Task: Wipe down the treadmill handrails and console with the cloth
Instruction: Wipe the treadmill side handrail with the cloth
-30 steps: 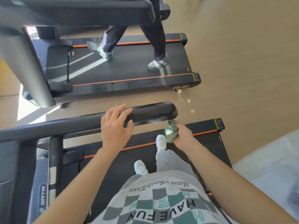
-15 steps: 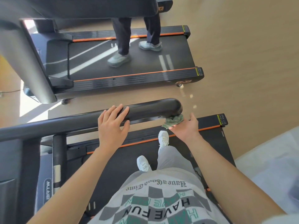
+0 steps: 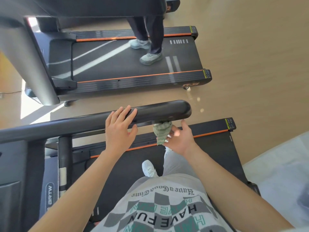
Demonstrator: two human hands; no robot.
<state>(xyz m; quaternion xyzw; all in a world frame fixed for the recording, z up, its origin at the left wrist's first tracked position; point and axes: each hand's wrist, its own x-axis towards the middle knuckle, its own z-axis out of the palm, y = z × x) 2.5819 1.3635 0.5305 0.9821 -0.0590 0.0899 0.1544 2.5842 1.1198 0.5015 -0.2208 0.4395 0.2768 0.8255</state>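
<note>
The black handrail (image 3: 160,110) of my treadmill runs across the middle of the head view and ends in a rounded tip at the right. My left hand (image 3: 119,129) rests on top of it, fingers straight. A crumpled green cloth (image 3: 162,131) touches the underside of the rail near its tip. My right hand (image 3: 181,139) holds the cloth from below, palm turned up, thumb raised beside the rail; its fingers are blurred. Part of the console frame (image 3: 10,164) shows at the lower left.
I stand on the black belt (image 3: 214,148) with orange edge strips. A second treadmill (image 3: 125,64) lies beyond the rail, and another person's legs (image 3: 150,36) walk on it. Wooden floor lies to the right, with a white surface (image 3: 280,178) at the lower right.
My right hand brought the balled cloth up under the rail's tip and then shifted it left along the underside. My left hand settled flat onto the rail.
</note>
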